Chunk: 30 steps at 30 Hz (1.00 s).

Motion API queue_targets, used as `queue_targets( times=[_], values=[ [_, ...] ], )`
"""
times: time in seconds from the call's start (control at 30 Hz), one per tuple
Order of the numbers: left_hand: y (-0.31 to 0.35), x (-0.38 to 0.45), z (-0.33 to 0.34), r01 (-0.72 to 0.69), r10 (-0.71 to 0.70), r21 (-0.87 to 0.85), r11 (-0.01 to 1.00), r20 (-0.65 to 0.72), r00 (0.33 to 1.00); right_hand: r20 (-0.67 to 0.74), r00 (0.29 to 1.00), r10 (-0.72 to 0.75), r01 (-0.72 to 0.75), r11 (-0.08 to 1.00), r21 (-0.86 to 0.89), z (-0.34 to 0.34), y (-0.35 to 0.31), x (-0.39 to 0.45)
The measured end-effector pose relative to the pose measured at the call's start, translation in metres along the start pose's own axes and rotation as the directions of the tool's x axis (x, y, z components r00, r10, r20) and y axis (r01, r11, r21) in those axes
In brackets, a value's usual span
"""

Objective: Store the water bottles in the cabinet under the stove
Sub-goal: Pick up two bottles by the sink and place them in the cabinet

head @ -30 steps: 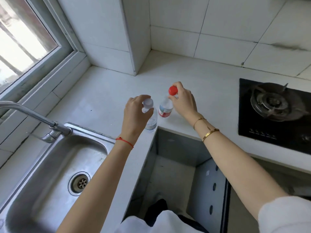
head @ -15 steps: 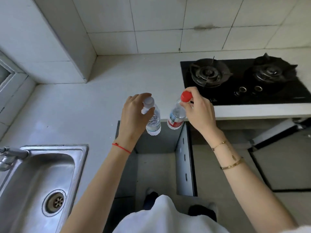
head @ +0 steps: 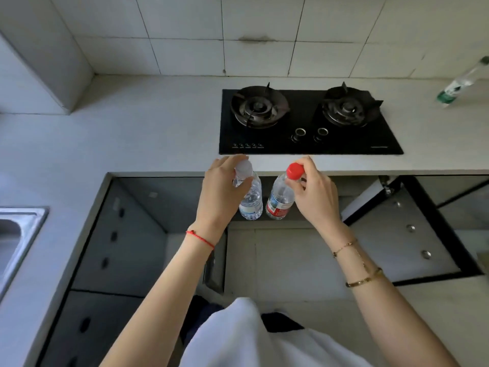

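Head view: left hand fingers clamp the white-capped bottle, right hand fingers clamp the red-capped bottle, both held upright, side by side, before the stove.

Black two-burner stove on counter; sink left.

A pale bench wraps the corner below a tiled wall. A black two-burner stove is set into it toward 12 o'clock, a steel sink at 9 o'clock, and a green-labelled bottle stands at 2 o'clock.
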<state>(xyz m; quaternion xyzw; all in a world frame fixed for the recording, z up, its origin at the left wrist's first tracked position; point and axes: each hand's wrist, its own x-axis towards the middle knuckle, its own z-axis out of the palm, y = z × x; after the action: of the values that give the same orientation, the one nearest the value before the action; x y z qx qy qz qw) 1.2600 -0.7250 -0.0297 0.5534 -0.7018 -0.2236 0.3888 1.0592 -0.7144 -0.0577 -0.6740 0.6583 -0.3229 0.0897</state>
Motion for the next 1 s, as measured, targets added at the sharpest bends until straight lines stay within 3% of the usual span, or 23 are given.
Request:
queue_targets(
  times=[0.2,0.47,0.77,1.0],
  values=[
    [0.019,-0.017,0.069,0.085,-0.085,-0.002,0.996,-0.022,0.996,0.009,1.000,0.020,-0.020,0.999,0.038,-0.013,0.063,-0.011],
    [0.001,-0.009,0.142,0.201,-0.201,0.002,0.980,-0.035,0.979,0.060,0.990,0.127,-0.131,0.989,0.068,0.023,0.127,0.000],
    [-0.068,0.012,0.219,0.375,-0.378,-0.061,0.925,-0.062,0.924,0.152,0.982,0.117,-0.137,0.982,0.133,0.102,0.196,0.022],
    [-0.146,0.016,0.299,0.343,-0.357,-0.098,0.934,-0.232,0.905,0.010,1.000,0.030,-0.031,0.990,0.135,0.189,0.263,0.029]
  ],
)
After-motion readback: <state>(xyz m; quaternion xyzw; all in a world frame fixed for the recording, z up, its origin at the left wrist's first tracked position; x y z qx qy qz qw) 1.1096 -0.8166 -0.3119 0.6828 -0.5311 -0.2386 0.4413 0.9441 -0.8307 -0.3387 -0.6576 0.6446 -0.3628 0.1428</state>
